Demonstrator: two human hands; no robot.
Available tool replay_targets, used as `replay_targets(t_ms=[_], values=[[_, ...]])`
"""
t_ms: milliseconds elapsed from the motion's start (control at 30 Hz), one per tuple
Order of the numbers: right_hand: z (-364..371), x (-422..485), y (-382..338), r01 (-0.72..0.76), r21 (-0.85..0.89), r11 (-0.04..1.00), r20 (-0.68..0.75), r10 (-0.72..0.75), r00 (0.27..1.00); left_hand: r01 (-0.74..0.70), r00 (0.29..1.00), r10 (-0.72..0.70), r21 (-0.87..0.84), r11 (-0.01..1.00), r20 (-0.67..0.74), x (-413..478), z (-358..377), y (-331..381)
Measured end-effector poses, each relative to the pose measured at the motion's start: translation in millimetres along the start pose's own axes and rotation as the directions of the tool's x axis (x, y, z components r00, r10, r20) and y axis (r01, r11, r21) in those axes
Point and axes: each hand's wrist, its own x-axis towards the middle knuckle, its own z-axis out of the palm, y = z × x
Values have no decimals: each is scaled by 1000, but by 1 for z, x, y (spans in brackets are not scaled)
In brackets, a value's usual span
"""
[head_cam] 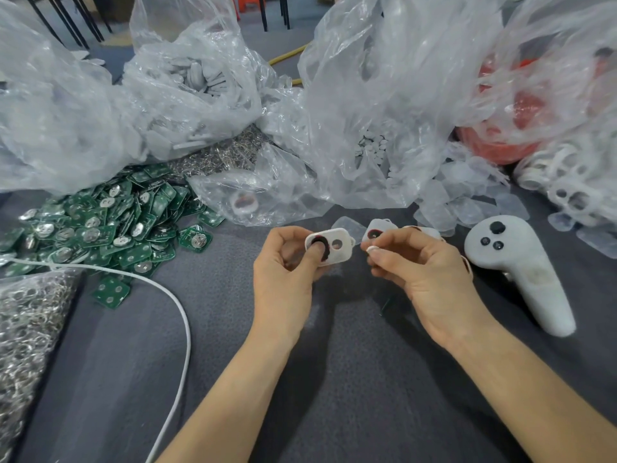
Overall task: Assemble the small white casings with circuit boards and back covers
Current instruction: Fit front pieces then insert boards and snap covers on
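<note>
We grip the white casing (335, 247) in our L hand (283, 265), thumb on its black ring (316, 241). R hand (424, 274), just beside, pinches a small white bit (371, 249). Left of L hand: pile of green circuit boards (100, 225). Right of R hand: white controller (514, 275). Beyond both: clear plastic bags (384, 111) w/ parts.

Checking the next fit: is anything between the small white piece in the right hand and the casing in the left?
Nothing visible. The right hand pinches the small white piece beside the white casing in the left hand, only a bare gap between. The left thumb covers only its large hole.
</note>
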Motion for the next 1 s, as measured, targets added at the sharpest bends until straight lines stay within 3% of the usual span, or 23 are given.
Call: replay_targets(t_ms=[233, 433, 567, 700, 900, 1000], values=[[4, -3, 3, 23, 1, 1000, 41, -23, 999, 67, 995, -65, -22, 998, 81, -11, 9, 1], [0, -2, 5, 190, -239, 952, 76, -177, 981, 66, 993, -65, -4, 998, 100, -18, 15, 4], [-2, 0, 3, 273, -274, 922, 131, -245, 961, 48, 988, -52, 28, 998, 143, -22, 17, 4], [-4, 1, 0, 223, -201, 954, 159, -192, 968, 24, 987, -33, 60, 998, 155, -23, 16, 4], [-10, 5, -1, 130, -238, 963, 191, -85, 978, 23, 984, -39, 91, 996, 176, -24, 16, 3], [-9, 4, 1, 146, -234, 961, 174, -106, 979, 17, 985, -34, 99, 995, 170, -24, 16, 1]])
